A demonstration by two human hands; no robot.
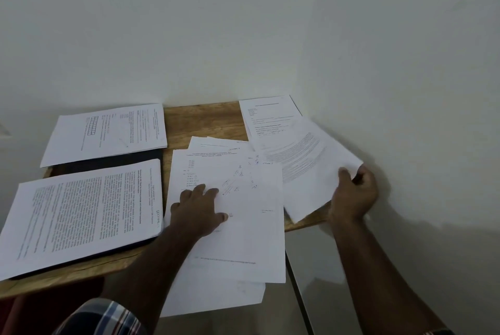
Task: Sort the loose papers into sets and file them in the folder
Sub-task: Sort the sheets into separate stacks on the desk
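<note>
The left hand [198,209] lies flat, fingers spread, on the loose fanned white printed sheets [243,240] hanging over the wooden table's [203,118] near edge; "SECTION" is handwritten there. The right hand [354,194] pinches a text-covered white sheet [305,169]. The dark folder [108,163] lies open left, under two paper sets.

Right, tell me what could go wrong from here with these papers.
The middle stack overhangs the table's near edge; if the left hand pressing it lifts, sheets may slide off. The sheet the right hand grips by its corner could crease, or drag the page beneath it out of place.
</note>
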